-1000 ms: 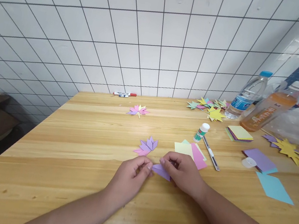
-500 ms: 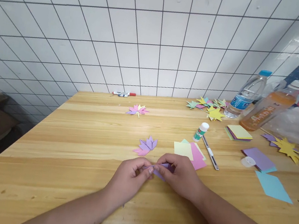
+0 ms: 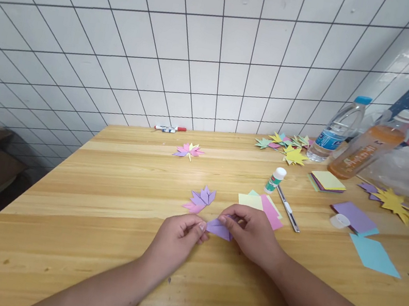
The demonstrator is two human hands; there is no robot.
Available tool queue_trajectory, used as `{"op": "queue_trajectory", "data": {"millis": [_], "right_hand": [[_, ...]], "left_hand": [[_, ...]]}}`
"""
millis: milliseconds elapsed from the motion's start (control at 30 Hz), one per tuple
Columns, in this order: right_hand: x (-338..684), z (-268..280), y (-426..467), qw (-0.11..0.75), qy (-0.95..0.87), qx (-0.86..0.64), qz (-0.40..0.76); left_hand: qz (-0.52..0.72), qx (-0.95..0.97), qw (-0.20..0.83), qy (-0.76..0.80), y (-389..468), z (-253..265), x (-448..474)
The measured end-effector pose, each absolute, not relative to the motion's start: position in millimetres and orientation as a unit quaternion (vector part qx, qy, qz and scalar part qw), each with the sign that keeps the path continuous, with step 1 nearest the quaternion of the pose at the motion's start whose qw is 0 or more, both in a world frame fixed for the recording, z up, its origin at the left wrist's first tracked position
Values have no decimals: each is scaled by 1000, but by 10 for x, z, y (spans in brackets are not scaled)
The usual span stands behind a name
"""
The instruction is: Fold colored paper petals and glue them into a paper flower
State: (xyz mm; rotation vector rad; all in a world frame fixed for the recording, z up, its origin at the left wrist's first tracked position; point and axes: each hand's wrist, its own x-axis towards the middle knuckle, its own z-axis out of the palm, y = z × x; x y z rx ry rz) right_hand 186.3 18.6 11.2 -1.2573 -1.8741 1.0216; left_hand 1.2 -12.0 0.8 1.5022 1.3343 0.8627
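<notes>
A small folded piece of purple paper (image 3: 220,230) is held between my two hands, a little above the wooden table. My left hand (image 3: 179,235) pinches its narrow left tip between thumb and forefinger. My right hand (image 3: 251,233) grips the upper right part, the thumb lying on the face of the paper. Just beyond my hands lies a folded paper leaf (image 3: 200,198) in purple and pink. Behind my right hand are loose paper squares, a pale yellow one (image 3: 251,200) and a pink one (image 3: 271,212), partly covered by that hand.
A glue stick (image 3: 275,180) stands upright beside a utility knife (image 3: 288,209). Markers (image 3: 170,128) and a pink-yellow paper leaf (image 3: 189,151) lie farther back. At right are a water bottle (image 3: 337,131), an orange drink bottle (image 3: 370,144), a paper stack (image 3: 327,181) and a blue sheet (image 3: 374,254).
My right hand has shifted its grip up along the purple paper, and more of the paper's face shows. My left hand has drawn slightly left, to the paper's tip.
</notes>
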Motion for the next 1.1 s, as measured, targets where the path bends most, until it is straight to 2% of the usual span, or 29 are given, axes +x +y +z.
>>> {"op": "queue_trajectory", "data": {"millis": [133, 267, 367, 467, 533, 667, 800, 967, 1100], "right_hand": [[1873, 160, 152, 322, -761, -433, 360], [1866, 186, 126, 335, -759, -431, 355], [1842, 172, 128, 354, -688, -448, 448], [1816, 133, 155, 334, -623, -436, 557], [1808, 109, 180, 333, -595, -437, 586], [1817, 104, 202, 350, -633, -450, 524], [1820, 132, 161, 310, -723, -436, 438], [1799, 131, 129, 295, -727, -430, 447], [1801, 125, 143, 311, -711, -432, 459]], "left_hand": [[353, 641, 447, 515, -146, -17, 27], [351, 612, 476, 525, -122, -10, 36], [390, 556, 509, 528, -81, 22, 31], [398, 538, 519, 532, -68, 30, 26], [389, 556, 512, 527, -81, 20, 27], [380, 611, 476, 506, -117, 27, 35], [415, 571, 491, 511, -103, 69, 34], [419, 512, 544, 517, -63, 53, 36], [430, 487, 544, 531, -52, 27, 40]]}}
